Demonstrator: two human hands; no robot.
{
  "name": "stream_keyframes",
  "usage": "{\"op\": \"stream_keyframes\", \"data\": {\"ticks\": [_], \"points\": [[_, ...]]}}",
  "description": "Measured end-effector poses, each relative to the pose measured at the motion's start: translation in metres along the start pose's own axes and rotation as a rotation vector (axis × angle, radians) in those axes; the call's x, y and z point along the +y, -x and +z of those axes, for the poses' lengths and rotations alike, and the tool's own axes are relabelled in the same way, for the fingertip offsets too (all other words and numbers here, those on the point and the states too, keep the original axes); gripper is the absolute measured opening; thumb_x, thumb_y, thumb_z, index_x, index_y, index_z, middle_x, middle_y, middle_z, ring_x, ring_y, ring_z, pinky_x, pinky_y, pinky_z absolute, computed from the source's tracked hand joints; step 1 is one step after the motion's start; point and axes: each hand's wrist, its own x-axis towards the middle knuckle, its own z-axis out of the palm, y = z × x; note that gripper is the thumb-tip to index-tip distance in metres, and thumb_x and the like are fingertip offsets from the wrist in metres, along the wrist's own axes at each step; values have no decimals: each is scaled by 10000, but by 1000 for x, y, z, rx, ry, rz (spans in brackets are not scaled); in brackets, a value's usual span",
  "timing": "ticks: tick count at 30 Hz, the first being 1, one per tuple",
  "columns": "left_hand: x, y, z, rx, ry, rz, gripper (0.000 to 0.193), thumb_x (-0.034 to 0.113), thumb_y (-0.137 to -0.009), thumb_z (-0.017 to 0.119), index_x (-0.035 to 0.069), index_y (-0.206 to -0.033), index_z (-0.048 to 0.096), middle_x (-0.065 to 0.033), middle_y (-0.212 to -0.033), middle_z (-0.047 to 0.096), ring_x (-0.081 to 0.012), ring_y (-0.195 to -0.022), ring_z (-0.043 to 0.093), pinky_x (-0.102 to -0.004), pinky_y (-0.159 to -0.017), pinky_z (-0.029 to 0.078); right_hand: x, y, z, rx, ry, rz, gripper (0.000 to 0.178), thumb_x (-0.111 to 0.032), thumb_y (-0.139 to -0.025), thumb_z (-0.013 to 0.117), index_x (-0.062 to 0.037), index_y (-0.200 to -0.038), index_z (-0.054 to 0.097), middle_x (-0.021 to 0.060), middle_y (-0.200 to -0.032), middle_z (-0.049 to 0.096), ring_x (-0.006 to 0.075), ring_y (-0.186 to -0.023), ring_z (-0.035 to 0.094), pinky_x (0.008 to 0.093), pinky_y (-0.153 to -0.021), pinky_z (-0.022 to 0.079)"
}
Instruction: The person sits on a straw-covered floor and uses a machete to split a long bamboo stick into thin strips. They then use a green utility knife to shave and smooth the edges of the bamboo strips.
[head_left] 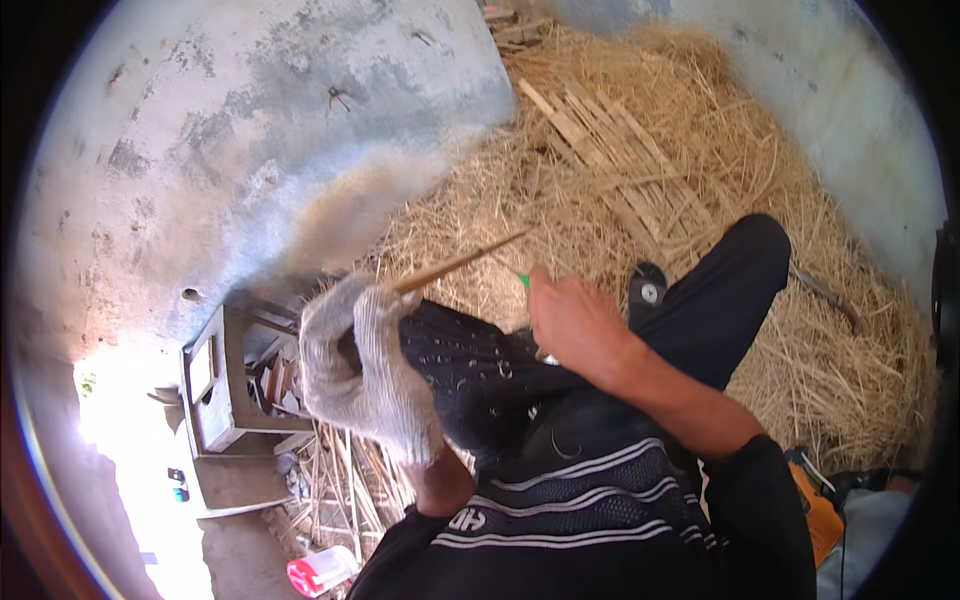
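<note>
My left hand, in a pale knitted glove, is closed around a tapered bamboo strip. The strip's pointed end reaches up and to the right, over the straw. To the right of it, my bare right hand is closed on a small tool with a green part showing at the fingers. What kind of tool it is cannot be made out, as the hand covers most of it. The two hands are apart. Pale curled shavings lie on my dark trouser leg below them.
Straw and shavings cover the floor, with a pile of flat bamboo strips at the far right. A wooden stool-like frame stands left, near thin sticks and a red-lidded plastic jar. Worn walls enclose the space.
</note>
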Motion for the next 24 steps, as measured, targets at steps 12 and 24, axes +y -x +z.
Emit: {"op": "stream_keyframes", "data": {"ticks": [12, 24], "points": [[2, -5, 8, 56, -24, -7, 83, 0, -866, 662, -62, -904, 622, -162, -908, 652, -201, -723, 658, -296, -570, 619, 28, -15, -11, -694, -1167, 397, 341, -343, -1045, 436, -29, -927, 500, 35, -566, 509, 143, -399, 491, 312, -364, 398], [-10, -4, 0, -53, -77, 51, 215, 133, -951, 604, -79, -972, 570, -177, -916, 610, -225, -676, 661, -298, -568, 609, -37, -19, -19, -14, -308, -77, 213, -207, -986, 496, 6, -980, 515, 204, -567, 594, 358, -531, 649, 445, -493, 524]]}}
